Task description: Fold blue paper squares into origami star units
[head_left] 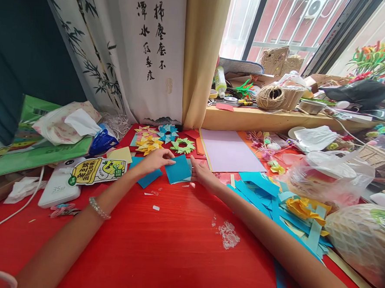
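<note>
My left hand [159, 159] pinches a small blue paper square [178, 169] by its left side, above the table's middle. My right hand [202, 175] is at the square's right edge, its fingers stretched out alongside a paler blue strip that shows there. Under and left of my left hand lie more blue paper pieces [149, 178]. Just behind the hands sit folded paper rings: a yellow one [149, 145], a blue one [168, 134], a green one [182, 146] and a pink one partly covered.
A lilac paper sheet [233, 151] lies behind my right hand. Blue paper strips [261, 191] are heaped under my right forearm. A white power bank [61, 186] and a yellow packet [99, 172] lie left. Paper scraps and a crumpled clear piece [228, 235] dot the red table [146, 254].
</note>
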Tool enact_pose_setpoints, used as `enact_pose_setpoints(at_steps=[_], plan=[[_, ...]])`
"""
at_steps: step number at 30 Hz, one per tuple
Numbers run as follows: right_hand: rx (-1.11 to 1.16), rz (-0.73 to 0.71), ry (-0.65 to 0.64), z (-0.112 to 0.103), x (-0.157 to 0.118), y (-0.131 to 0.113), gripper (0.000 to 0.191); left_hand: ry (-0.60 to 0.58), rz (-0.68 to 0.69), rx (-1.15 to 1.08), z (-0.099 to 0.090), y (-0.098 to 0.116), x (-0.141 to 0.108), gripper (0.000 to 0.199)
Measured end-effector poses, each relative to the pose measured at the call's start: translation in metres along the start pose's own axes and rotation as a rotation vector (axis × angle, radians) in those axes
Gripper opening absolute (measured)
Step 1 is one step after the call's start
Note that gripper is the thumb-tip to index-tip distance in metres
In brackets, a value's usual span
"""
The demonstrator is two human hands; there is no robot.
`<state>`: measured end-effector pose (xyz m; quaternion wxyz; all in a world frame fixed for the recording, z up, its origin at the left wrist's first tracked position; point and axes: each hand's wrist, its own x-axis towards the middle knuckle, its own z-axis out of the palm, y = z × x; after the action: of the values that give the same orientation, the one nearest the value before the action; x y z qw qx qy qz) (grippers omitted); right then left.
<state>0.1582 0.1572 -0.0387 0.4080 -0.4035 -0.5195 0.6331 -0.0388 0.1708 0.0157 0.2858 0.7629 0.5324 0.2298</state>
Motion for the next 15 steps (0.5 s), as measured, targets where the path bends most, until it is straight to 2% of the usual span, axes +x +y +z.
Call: enact_pose_setpoints(at_steps=[3,7,10,15], plan=[[0.069,0.03,0.009,-0.001,0.0,0.004,0.015,0.039,0.012,0.005,0.016,-0.004,0.004,0.045],[0.239,-0.023,0.124,-0.006,0.004,0.009,0.003,0.06,-0.017,0.13,0.01,-0.019,0.005,0.05],[0.342,-0.055,0.213,-0.01,0.007,0.011,0.007,-0.004,-0.045,0.253,0.01,-0.028,0.003,0.052],[0.366,-0.094,0.284,-0.01,0.007,0.015,0.013,-0.081,-0.036,0.372,0.023,-0.029,0.002,0.032]])
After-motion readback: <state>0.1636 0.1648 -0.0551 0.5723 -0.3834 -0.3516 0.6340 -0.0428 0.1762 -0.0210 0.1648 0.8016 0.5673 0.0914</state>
